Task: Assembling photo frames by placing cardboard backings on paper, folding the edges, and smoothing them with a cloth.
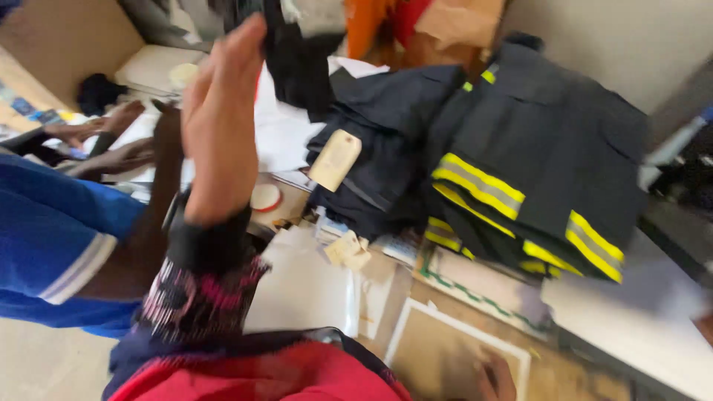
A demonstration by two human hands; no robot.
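Blurred view: left hand (219, 122) raised, fingers pinching a dark garment (301, 63) far centre. Right hand (496, 380) half cut off below, grip unreadable. Cluttered table (460, 349) carries folded reflective-striped workwear (535, 171), right.

matt dark cloth garments (549, 148), glossy reflective stripes (479, 186), cardboard tag (336, 160)

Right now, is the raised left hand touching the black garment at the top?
Touching. Head view: the left hand has its fingertips against the edge of the hanging black garment, with no gap visible, though motion blur hides the grip.

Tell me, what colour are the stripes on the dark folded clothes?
Yellow with grey middles, on the stripes, head view.
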